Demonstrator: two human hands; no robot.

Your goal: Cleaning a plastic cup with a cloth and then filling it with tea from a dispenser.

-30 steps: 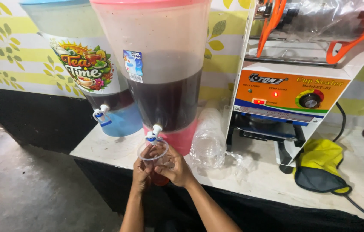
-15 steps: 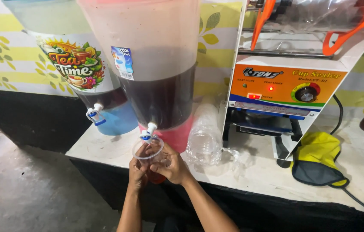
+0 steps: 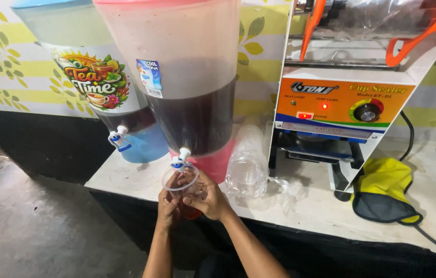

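Both hands wrapped around a clear plastic cup (image 3: 181, 186), held just under the white-and-blue tap (image 3: 180, 159) of a pink-based drink dispenser (image 3: 189, 87). Left hand (image 3: 168, 204) on the cup's left side, fingers curled and pressed close together against the wall, fingertips hidden behind the plastic. Right hand (image 3: 208, 196) on the cup's right side, fingers bent round it, thumb laid across the front near the rim; no telling how the far fingers lie. Cup upright or nearly so, its open mouth directly above the knuckles and right below the tap, a little reddish-brown liquid visible low down between the two palms. Above the fingers, dark tea filling the lower part of the dispenser's translucent body. Up and to the left of the left fingers, a second dispenser with a blue base (image 3: 125, 103), its own tap (image 3: 118, 139) well apart from the cup. Just right of the right fingers, a sleeve of stacked clear cups (image 3: 248, 162) lying on the white counter (image 3: 125, 177). Farther right, an orange and white cup sealing machine (image 3: 344, 108) with a red light lit and a round knob (image 3: 367, 112). Beyond that, a yellow and grey cloth (image 3: 385, 190) beside a black cable (image 3: 408, 136). Both forearms reaching up from the lower edge.
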